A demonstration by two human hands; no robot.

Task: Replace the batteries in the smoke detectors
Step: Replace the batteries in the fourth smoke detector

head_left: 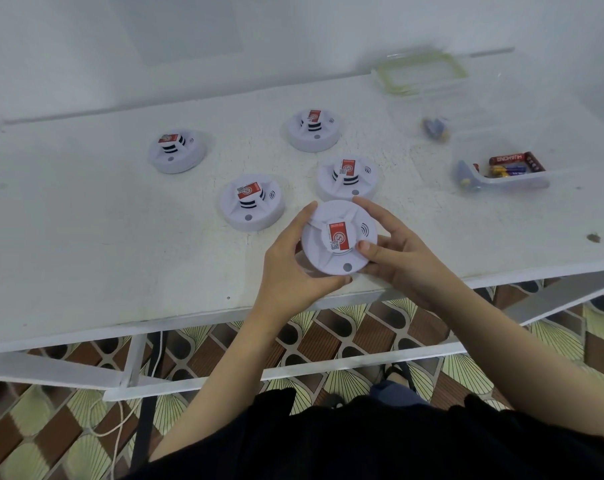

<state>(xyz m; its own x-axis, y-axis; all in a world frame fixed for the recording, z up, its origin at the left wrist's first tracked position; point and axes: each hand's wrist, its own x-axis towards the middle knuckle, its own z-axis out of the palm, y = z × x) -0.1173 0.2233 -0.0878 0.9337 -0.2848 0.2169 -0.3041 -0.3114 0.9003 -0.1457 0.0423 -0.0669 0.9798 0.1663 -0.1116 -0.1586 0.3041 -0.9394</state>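
**A:** Why work at the near edge of the counter (85, 237)?

**B:** Likely to keep the arms close. Both hands curl round 1 smoke detector (338, 244) there. The left hand (293, 268) wraps its left rim, and the right hand (401, 258) grips the right rim, thumb on top. I'd judge such opposed grips suit twisting the body off its base. I cannot tell if it rests on the counter.

**A:** And the other 4 detectors (252, 201)?

**B:** They sit face up behind it, each apart from the others, probably still to be done.

**A:** Batteries?

**B:** The batteries (515, 162) lie in the clear tub (536, 181) at the right, near the right hand.
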